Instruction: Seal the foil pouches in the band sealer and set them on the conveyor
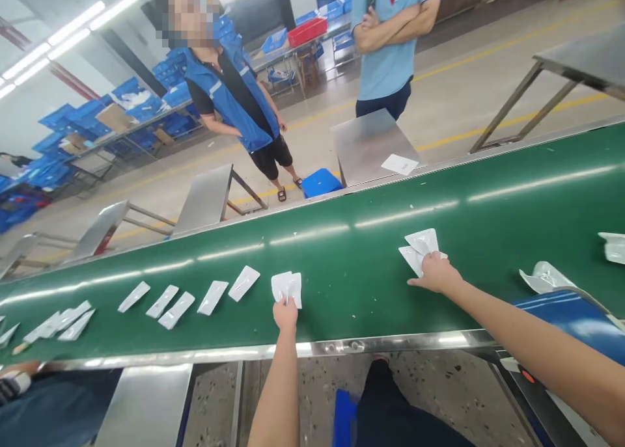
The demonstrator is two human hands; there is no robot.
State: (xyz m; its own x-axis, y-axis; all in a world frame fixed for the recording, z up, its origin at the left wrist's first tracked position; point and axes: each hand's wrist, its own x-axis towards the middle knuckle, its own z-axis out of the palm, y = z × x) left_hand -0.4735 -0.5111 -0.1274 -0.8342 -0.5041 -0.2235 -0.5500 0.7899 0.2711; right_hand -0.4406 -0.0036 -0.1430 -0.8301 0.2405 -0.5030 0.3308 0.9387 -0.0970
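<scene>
Okay so the left hand (286, 315) is pinching a small bunch of white sachets (287, 289) just above the green conveyor belt (342, 291). Its fingers are closed on the near edge, and the packets are sticking up past the fingertips. The right hand (436, 272) is reaching out over the belt, with its fingers lying across a second bunch of white pouches (420, 250). They're definitely touching, but honestly I can't tell whether they're clamped on or just pressing down.

Left of the left fingers, a row of flat white packets (212, 297) is lying at a slant on the belt, nicely spaced, with a messier overlapping cluster of packets (58, 321) further along. Right of the right fingers, a crumpled silver foil pouch (544, 278) is sitting on the belt next to a curved blue cover (571, 317). Just below the left fingers, the steel belt rim (273, 351) is running along the near side. Well left of those fingers, someone else's forearm (17, 372) is poking in at the corner.

Way past the fingertips, across the belt, a co-worker in a blue vest (229, 89) and a person in a light blue polo (390, 43) are standing around, the polo wearer's arms crossed. A steel table (371, 148) and a blue crate (319, 183) are sitting between them.
</scene>
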